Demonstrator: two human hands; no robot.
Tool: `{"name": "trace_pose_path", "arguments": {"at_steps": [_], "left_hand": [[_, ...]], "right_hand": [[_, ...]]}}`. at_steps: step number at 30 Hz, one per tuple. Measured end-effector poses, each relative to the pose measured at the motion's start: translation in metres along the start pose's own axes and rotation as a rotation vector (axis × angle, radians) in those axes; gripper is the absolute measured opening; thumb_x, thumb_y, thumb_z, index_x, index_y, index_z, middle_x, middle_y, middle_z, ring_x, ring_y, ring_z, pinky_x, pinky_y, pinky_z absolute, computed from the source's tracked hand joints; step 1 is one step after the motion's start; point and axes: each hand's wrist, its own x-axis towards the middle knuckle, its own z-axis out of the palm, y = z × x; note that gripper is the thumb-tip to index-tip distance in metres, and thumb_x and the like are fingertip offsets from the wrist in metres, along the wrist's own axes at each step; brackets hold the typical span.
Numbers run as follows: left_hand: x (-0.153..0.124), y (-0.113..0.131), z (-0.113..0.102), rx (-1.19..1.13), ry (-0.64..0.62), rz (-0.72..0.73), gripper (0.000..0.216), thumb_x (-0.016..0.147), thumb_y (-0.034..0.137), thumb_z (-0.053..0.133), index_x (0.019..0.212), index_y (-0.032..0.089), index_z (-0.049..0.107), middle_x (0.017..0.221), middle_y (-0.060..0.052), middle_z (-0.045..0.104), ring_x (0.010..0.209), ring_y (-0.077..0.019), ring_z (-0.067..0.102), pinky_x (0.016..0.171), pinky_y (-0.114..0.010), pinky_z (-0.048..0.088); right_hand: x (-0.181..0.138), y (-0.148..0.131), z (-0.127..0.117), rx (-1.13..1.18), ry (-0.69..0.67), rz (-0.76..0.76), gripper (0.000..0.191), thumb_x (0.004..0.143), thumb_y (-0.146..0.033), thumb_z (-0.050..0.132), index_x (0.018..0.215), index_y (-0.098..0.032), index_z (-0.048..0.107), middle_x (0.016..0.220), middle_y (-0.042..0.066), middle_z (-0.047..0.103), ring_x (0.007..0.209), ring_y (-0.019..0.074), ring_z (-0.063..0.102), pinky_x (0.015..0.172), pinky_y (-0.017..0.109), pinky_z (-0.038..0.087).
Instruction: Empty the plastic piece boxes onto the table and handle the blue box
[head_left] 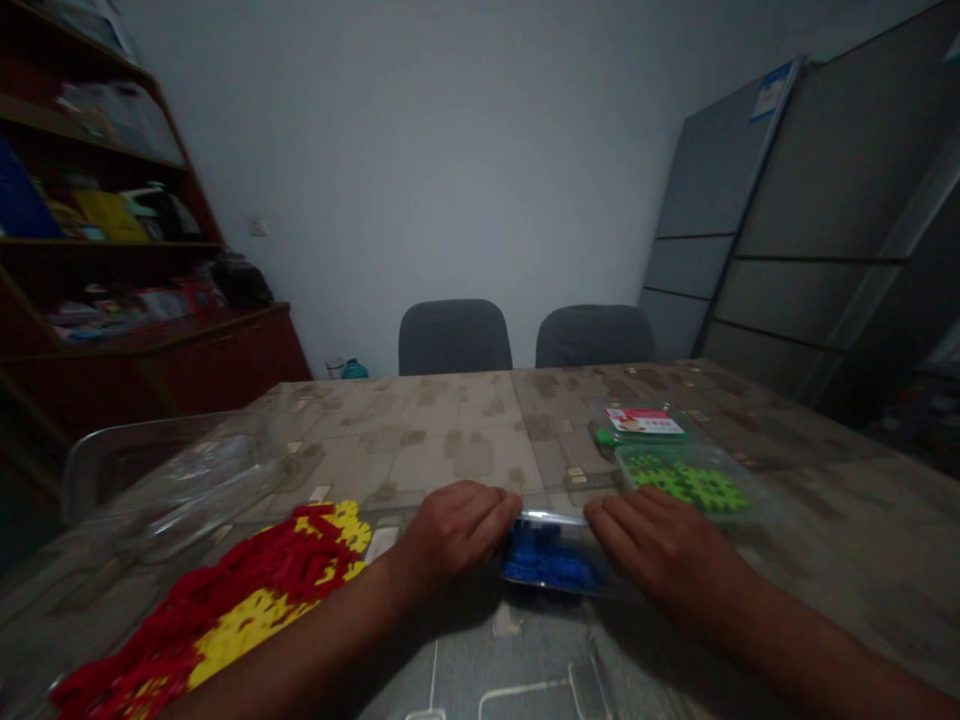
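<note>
The rectangular clear plastic box (553, 517) of blue pieces (551, 568) lies between left hand (461, 532) and right hand (664, 540), long axis crosswise, both hands' fingers clamped on its opposite ends.

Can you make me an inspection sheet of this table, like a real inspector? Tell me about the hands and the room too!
Surface: patterned tablecloth in beige and brown, greyer near the person.
Job's things: clear plastic box with blue pieces inside, between the hands.
Clutter: loose red pieces and yellow pieces heaped at left; clear plastic container beyond them; box of green pieces at right, a label behind it.
Left hand: holds the box's left end.
Right hand: holds its right end.
Cables: nothing seen.
Surroundings: two grey chairs, pale wall, reddish-brown shelf unit at left, grey cabinets at right.
</note>
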Motion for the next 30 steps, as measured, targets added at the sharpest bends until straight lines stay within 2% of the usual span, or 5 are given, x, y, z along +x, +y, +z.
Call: {"name": "trace_pose_path", "arguments": {"at_steps": [6,10,15,18,30], "left_hand": [[-0.002,0.013,0.0,-0.102,0.002,-0.098,0.015,0.094,0.013,0.044,0.098,0.011,0.058,0.071,-0.004,0.063,0.061,-0.0167,0.053,0.057,-0.028,0.044],[-0.007,0.026,0.005,-0.504,0.011,-0.621,0.017,0.092,0.027,0.053,0.102,0.019,0.064,0.098,-0.008,0.065,0.093,-0.0212,0.059,0.082,-0.035,0.048],[-0.019,0.05,0.015,-1.004,0.037,-1.257,0.109,0.06,0.064,0.077,0.146,0.016,0.029,0.145,-0.021,0.038,0.134,-0.0372,0.037,0.112,-0.052,0.026],[-0.019,0.058,0.017,-1.141,0.041,-1.327,0.119,0.055,0.062,0.081,0.148,0.017,0.022,0.142,-0.021,0.042,0.128,-0.0377,0.044,0.109,-0.051,0.033],[-0.013,0.073,0.013,-0.934,0.088,-1.324,0.089,0.067,0.04,0.069,0.143,0.02,0.027,0.135,-0.015,0.039,0.127,-0.0297,0.041,0.109,-0.046,0.031]], "right_hand": [[0.013,0.009,0.015,0.001,-0.028,-0.039,0.018,0.088,-0.005,0.041,0.085,-0.014,0.056,0.071,0.004,0.054,0.063,0.0196,0.048,0.062,0.033,0.032],[0.009,0.009,0.021,0.083,0.048,-0.081,0.024,0.095,-0.007,0.034,0.087,-0.012,0.057,0.07,0.004,0.053,0.064,0.0189,0.045,0.064,0.033,0.032],[-0.002,-0.004,0.019,0.192,0.199,-0.147,0.024,0.098,-0.007,0.034,0.09,-0.007,0.057,0.072,0.006,0.055,0.066,0.0177,0.045,0.066,0.033,0.033],[-0.002,-0.01,0.017,0.218,0.188,-0.144,0.023,0.098,-0.007,0.035,0.09,-0.008,0.057,0.072,0.006,0.055,0.065,0.0172,0.045,0.065,0.033,0.033],[0.015,-0.028,0.02,0.246,0.156,-0.111,0.027,0.1,-0.012,0.029,0.1,-0.006,0.055,0.081,0.009,0.06,0.075,0.0201,0.052,0.07,0.034,0.035]]}}
